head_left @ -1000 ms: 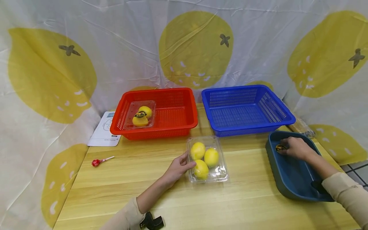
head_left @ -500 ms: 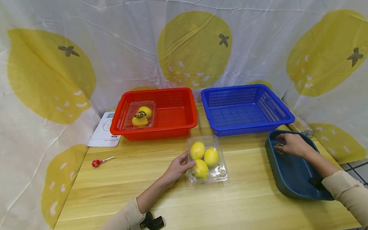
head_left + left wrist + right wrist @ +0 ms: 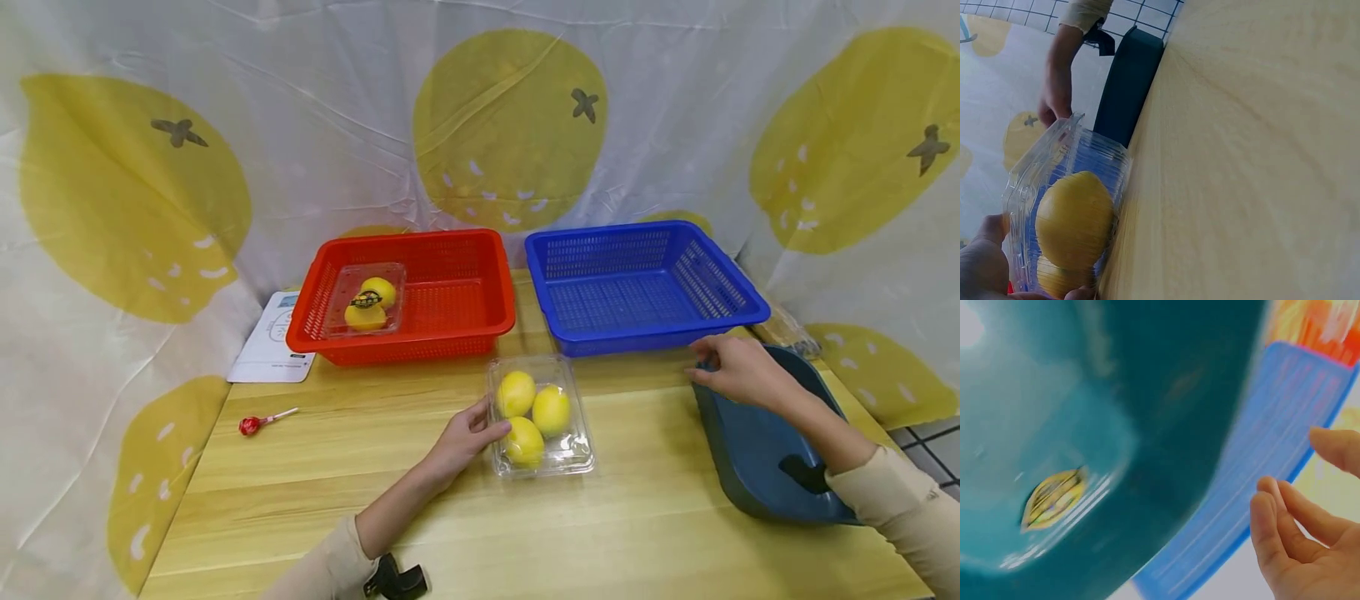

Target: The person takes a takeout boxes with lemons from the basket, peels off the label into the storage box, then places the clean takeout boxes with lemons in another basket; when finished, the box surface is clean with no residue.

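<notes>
On the wooden table, the left hand steadies the lemon box; the right hand, loosely open and empty, hovers at the bin rim. Labelling seems underway; next calls for a sticker.

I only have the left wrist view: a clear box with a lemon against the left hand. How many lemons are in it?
Observer: Three lemons in the clear box, seen from the head view; the left hand touches its left side.
Reviewer: Is the right hand holding anything?
Observer: No. The right hand is empty, fingers loosely curled over the dark teal tub.
Reviewer: Anything inside that tub?
Observer: The right wrist view shows a yellow and black sticker lying on its bottom.
</notes>
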`<state>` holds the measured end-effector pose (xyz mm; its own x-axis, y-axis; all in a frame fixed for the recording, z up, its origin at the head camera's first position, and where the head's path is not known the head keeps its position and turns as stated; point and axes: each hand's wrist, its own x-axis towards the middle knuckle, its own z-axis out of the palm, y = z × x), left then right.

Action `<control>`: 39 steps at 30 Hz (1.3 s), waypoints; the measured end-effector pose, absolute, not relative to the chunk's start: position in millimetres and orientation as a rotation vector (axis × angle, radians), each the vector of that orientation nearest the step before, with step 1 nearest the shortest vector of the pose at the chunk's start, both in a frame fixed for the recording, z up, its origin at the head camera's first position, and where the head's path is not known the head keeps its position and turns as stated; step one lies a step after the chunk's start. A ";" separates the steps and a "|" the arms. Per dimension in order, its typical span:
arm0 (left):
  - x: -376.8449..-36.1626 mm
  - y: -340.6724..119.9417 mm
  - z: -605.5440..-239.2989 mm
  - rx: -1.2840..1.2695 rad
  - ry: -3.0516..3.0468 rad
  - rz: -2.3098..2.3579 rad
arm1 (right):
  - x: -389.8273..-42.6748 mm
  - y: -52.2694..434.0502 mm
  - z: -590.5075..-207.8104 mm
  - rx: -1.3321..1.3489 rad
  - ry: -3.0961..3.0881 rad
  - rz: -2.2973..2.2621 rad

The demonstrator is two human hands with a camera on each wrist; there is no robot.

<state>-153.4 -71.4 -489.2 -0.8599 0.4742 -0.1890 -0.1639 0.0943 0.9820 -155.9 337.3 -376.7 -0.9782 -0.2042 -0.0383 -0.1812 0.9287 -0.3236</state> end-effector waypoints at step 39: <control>-155.4 -75.7 -492.5 0.311 1.805 1.879 | -145.3 205.3 -451.5 -0.069 2.389 -1.411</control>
